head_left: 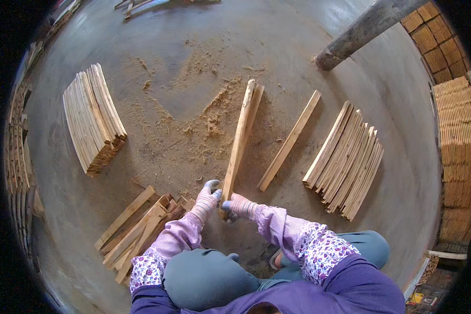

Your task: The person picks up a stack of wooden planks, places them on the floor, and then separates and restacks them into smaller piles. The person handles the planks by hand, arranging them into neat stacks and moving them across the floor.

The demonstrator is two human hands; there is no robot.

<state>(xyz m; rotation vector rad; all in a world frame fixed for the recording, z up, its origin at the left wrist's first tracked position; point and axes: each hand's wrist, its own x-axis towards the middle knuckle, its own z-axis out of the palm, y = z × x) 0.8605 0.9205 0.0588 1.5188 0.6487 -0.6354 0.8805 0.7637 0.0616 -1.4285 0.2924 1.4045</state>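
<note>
Two long wooden strips (237, 144) lie close together in front of me, pointing away, their far ends slightly fanned apart. My right hand (239, 205), in a striped glove with greyish fingertips, is closed round their near end. On the left side of that same end is my left hand (208, 198), gloved alike, its visible fingers stretched and apart beside the wood. Whether they touch it is hard to see. A single wooden strip (289, 141) rests on the floor to the right of the held pair.
A neat stack of strips (93, 118) stands at the left, and a row of strips (345, 159) lies at the right. Jumbled offcuts (136, 230) sit by my left knee. Sawdust (214, 112) covers the middle floor. A grey post (361, 36) rises far right, near tall wood stacks (458, 157).
</note>
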